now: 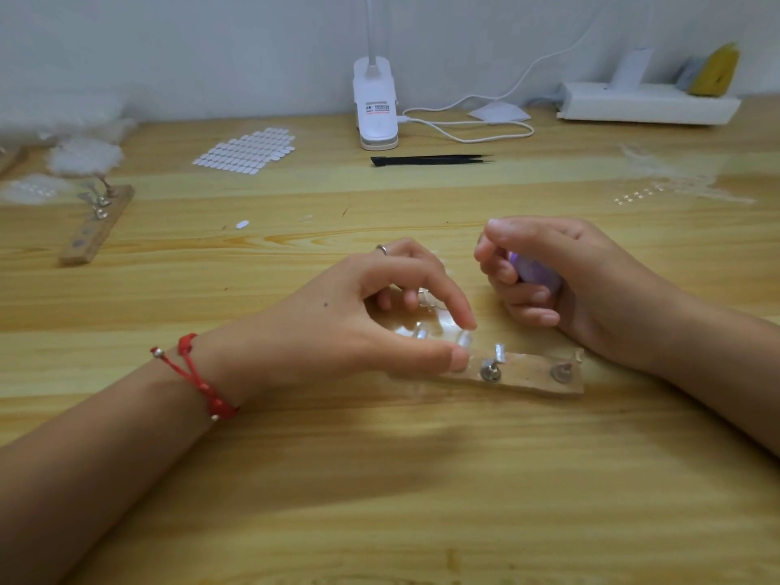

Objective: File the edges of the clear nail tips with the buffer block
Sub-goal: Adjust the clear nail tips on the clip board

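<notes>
On the tabletop (380, 479) the left hand (371, 327) reaches over the left end of a wooden strip (527, 377), thumb and forefinger narrowed to pinch a clear nail tip (464, 339) on its mount; a second tip (500, 352) stands just beside it, toward three o'clock; the right hand (578, 280), at one o'clock from the strip, has its fingers (529, 316) curled round a purple buffer block (534, 270), apart from the tips; black tweezers (430, 160) lie at twelve o'clock, before a white clip lamp (375, 111).
</notes>
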A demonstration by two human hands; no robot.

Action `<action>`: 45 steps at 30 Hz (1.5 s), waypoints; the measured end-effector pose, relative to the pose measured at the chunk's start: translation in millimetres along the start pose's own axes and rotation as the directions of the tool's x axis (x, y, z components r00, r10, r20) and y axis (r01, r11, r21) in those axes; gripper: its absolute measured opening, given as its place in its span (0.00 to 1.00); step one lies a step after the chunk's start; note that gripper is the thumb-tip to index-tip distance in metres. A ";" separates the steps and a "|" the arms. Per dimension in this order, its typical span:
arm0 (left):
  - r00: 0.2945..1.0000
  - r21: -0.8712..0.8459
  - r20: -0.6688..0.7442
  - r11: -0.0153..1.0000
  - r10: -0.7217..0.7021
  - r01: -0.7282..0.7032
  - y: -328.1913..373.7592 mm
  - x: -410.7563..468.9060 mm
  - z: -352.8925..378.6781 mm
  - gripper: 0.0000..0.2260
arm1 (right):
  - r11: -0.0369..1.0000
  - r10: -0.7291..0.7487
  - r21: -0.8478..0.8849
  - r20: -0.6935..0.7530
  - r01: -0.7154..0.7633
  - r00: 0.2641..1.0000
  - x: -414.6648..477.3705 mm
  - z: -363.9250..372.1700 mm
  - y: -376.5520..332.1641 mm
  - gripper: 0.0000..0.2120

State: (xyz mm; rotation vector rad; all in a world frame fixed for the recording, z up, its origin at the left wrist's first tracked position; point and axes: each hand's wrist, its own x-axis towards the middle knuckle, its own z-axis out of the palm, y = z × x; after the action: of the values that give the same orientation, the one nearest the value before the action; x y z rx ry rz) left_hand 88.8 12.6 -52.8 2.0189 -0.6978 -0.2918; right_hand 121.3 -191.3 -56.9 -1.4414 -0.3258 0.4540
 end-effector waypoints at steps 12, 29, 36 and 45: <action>1.000 0.027 -0.005 1.000 -0.014 0.014 2.3 -0.2 0.6 0.08 | 1.000 -0.005 -0.012 0.008 0.005 1.000 -1.2 0.9 -1.4 0.10; 1.000 0.365 0.010 0.931 -0.011 0.007 4.6 -4.9 1.8 0.14 | 1.000 -0.015 -0.004 0.021 0.015 1.000 -0.5 -2.6 -1.1 0.08; 0.999 0.445 -0.009 0.895 0.045 -0.036 10.2 -6.6 8.2 0.10 | 1.000 -0.021 -0.001 0.024 0.021 0.999 0.2 -3.5 0.1 0.07; 0.998 0.370 0.037 0.929 -0.047 0.031 12.5 -8.4 5.0 0.17 | 0.999 -0.025 -0.035 -0.008 0.025 1.000 -0.6 -3.4 0.3 0.06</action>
State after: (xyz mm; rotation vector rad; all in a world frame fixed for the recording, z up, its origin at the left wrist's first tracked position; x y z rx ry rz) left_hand 75.3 9.0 -45.4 2.3932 -0.7870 -0.2425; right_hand 122.4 -194.5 -57.5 -1.4716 -0.3462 0.4241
